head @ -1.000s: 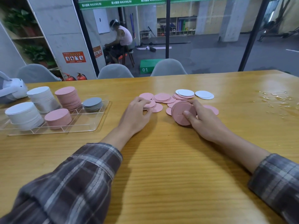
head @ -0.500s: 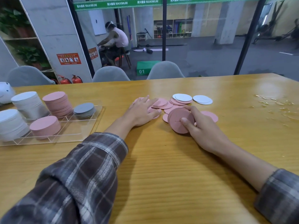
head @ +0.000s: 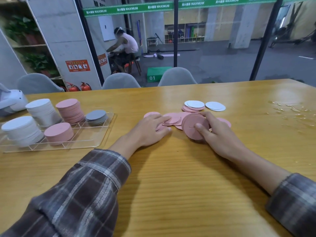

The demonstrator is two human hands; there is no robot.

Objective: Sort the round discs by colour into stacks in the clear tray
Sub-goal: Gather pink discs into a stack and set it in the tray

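Several pink discs (head: 194,124) stand on edge, gripped by the right hand (head: 220,139), right of the clear tray (head: 92,134); the left hand (head: 150,129) presses flat on loose discs (head: 172,119). A slack grip could spill them.

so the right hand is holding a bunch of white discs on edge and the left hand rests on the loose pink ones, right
Not quite. The bunch of discs that the right hand holds on edge is pink, not white, as the head view shows. The left hand does rest on the loose pink discs.
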